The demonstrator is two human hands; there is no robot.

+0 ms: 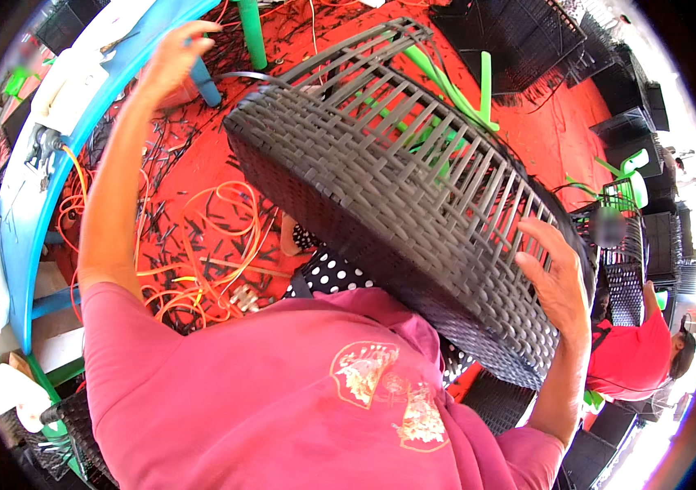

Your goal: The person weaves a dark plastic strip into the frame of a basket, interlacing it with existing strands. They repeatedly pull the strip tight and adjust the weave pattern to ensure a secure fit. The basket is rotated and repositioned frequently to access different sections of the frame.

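Note:
A large half-woven dark grey wicker piece (pixel 397 196) leans tilted across my lap. Its lower side is tightly woven, while bare parallel strips stand along the upper part. My right hand (pixel 559 282) lies against its right side, fingers spread and bent near the bare strips. Out at the upper left is my raised left hand (pixel 175 61), its fingers half bent with a gap between them. A loose grey strip (pixel 250 75) curves from the wicker's left corner toward that hand; whether they touch is not clear.
A blue-edged table (pixel 58 175) curves along the left. Orange hose (pixel 221 212) coils on the red floor covering (pixel 560 147), among scattered dark strip offcuts. Green stool legs (pixel 485 86) show behind the wicker. Black woven pieces (pixel 519 41) and a person in red (pixel 632 355) are to the right.

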